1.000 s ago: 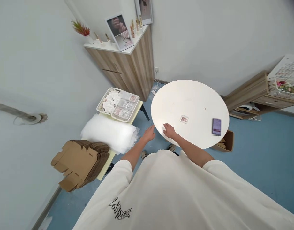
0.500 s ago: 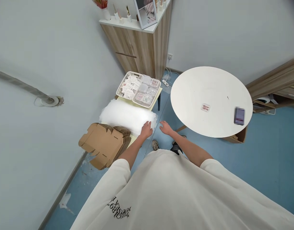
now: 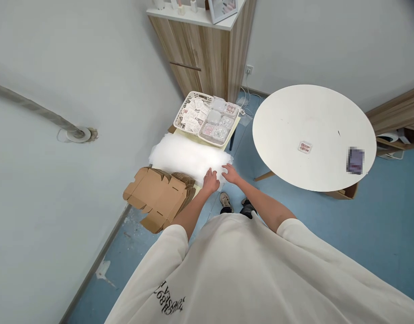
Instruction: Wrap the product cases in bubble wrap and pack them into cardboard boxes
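Note:
A thick white pile of filmy packing sheets (image 3: 189, 155) lies across a pale yellow table (image 3: 197, 191). My left hand (image 3: 211, 181) rests on the near right part of this pile, palm down, fingers apart. At the pile's right end is my right hand (image 3: 229, 173), its fingers slightly bent and spaced at the edge; whether they touch the sheets is hard to tell. Left of my left arm lies a stack of flat brown cardboard boxes (image 3: 156, 193). Behind the pile stand a white basket of printed cards (image 3: 193, 114) and a tray of clear plastic cases (image 3: 220, 121).
To the right is a round white table (image 3: 314, 117) bearing a small clear case with reddish pieces (image 3: 305, 147) and a blurred-out dark item (image 3: 355, 160). A wood-grain cabinet (image 3: 196, 49) stands at the back against the wall. Cables (image 3: 249, 96) run over the floor behind.
My right hand has come in leftward to the pile's right end, from just off it. My left hand stays on the pile. The view has shifted, so the furniture appears further right.

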Action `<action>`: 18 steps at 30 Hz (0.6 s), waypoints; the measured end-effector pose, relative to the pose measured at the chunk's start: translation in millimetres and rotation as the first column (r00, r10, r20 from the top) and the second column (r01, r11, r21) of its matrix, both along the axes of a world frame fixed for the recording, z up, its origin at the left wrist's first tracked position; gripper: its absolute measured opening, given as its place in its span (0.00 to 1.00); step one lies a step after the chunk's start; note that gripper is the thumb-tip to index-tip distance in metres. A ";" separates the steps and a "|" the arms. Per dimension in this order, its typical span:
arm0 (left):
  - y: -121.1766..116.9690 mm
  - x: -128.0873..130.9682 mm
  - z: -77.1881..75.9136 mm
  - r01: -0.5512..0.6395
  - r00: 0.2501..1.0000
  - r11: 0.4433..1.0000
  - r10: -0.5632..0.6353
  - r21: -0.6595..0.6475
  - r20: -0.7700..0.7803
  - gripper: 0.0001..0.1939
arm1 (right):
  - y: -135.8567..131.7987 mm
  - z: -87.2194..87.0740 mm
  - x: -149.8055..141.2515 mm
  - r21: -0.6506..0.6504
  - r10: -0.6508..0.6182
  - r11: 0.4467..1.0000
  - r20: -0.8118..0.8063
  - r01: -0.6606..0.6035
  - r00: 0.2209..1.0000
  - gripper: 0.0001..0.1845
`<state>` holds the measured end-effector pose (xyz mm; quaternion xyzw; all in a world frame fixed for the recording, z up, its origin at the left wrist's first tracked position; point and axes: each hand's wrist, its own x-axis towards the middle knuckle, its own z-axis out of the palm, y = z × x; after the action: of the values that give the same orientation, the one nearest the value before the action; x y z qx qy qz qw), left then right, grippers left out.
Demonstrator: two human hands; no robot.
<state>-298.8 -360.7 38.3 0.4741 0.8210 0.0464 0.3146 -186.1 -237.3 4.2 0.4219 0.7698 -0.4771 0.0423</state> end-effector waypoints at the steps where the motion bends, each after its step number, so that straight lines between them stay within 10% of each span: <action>1: -0.3 -1.3 -0.4 0.006 1.000 1.000 -0.006 -0.005 0.007 0.26 | -0.2 -0.8 -2.0 -0.012 -0.017 1.000 0.017 0.017 1.000 0.31; 18: -3.7 -4.9 -7.6 0.041 0.999 0.999 -0.040 0.023 -0.011 0.28 | 1.2 -1.4 -2.6 0.140 -0.114 0.981 -0.141 0.133 0.984 0.25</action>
<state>-303.7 -364.4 30.6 0.4945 0.8124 0.0470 0.3055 -188.7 -236.1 2.8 0.4384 0.7766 -0.4470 -0.0701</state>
